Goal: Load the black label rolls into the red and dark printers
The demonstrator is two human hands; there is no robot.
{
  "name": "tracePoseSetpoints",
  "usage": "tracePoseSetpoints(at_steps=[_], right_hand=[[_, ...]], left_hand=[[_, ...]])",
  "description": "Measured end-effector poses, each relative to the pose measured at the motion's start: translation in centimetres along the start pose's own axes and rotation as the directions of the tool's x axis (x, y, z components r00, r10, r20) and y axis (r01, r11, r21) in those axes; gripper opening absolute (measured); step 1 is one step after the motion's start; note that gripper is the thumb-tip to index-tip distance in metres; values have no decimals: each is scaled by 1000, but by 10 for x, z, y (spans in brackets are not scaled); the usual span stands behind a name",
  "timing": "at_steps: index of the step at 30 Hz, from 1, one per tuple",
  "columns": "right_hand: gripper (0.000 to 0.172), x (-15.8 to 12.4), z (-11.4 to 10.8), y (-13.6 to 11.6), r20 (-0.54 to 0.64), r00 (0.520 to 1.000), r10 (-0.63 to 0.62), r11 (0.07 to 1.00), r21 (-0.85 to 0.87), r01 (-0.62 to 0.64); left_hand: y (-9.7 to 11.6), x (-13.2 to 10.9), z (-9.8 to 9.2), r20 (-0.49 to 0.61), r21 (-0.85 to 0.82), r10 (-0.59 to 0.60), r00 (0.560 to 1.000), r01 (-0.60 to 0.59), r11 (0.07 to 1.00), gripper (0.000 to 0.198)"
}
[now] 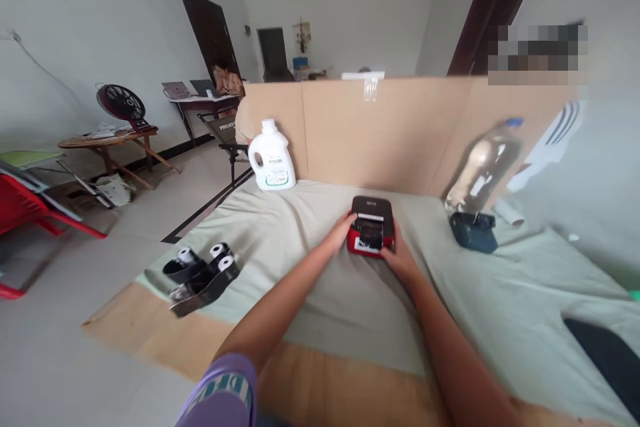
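A small red-and-black thermal printer (373,208) rests on the cloth-covered table, with a white strip across its front and a dark glossy piece hanging there. My left hand (344,227) grips its left side, fingers near the front slot. On the opposite side, my right hand (399,252) holds the lower right corner. The far fingers of both hands are partly hidden by the printer. Off to the left, several white paper rolls (226,263) lie with black wrapping or strips (203,290) around them.
A white jug (273,157) stands before a cardboard screen (370,140). At right are a large clear bottle (487,167), a dark device (474,232) and a white tube (510,212). A dark flat object (607,353) lies near the right edge. People sit beyond the screen.
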State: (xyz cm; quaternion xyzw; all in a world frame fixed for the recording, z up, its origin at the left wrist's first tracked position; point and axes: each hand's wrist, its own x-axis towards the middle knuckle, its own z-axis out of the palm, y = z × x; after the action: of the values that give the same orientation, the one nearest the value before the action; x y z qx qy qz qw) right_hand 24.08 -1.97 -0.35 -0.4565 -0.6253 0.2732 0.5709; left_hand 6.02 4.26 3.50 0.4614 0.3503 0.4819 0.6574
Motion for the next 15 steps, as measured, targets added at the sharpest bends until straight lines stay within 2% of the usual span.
tracePoseSetpoints(at_steps=[2, 4, 7, 10, 15], right_hand=[[96, -4, -6, -4, 78, 997, 0, 986, -169, 13], [96, -4, -4, -7, 105, 994, -4, 958, -284, 34], [92, 7, 19, -19, 126, 989, -80, 931, -346, 120], [86, 32, 69, -38, 158, 978, -139, 943, -281, 180], [87, 94, 181, -54, 245, 951, -188, 975, -70, 211]], left_hand=[[-4, 4, 4, 46, -35, -12, 999, 14, 999, 36], [-2, 4, 0, 54, -15, -50, 997, 50, 999, 36], [20, 0, -20, 24, 26, -66, 998, 65, 998, 36], [57, -2, -62, -32, 23, -35, 999, 36, 999, 36], [119, 13, -160, -232, 39, -44, 972, 54, 998, 25]])
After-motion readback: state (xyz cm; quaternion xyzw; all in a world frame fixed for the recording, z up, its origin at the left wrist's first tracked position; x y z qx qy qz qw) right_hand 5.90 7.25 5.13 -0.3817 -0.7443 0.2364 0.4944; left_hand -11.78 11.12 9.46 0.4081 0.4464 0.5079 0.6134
